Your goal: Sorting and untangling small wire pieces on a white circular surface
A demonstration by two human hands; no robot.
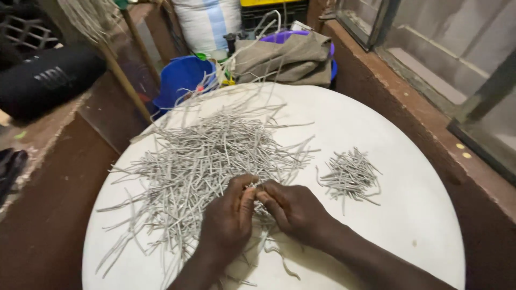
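Grey strips (204, 156) heaped on white round table (408, 225) | left hand (228, 217) and right hand (293, 209) meet, pinching one strip at heap's near edge | smaller pile (350, 174) lies apart, right.

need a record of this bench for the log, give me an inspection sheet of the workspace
surface: round white table, a few small marks
job's things: big loose heap of grey strips; small separate pile to its right
clutter: nothing seen on the table beyond the strips
hands: left hand and right hand meet at the heap's near edge, fingers pinching strips
cables: nothing seen
surroundings: blue bucket, folded khaki cloth, black speaker, striped sack, window frame
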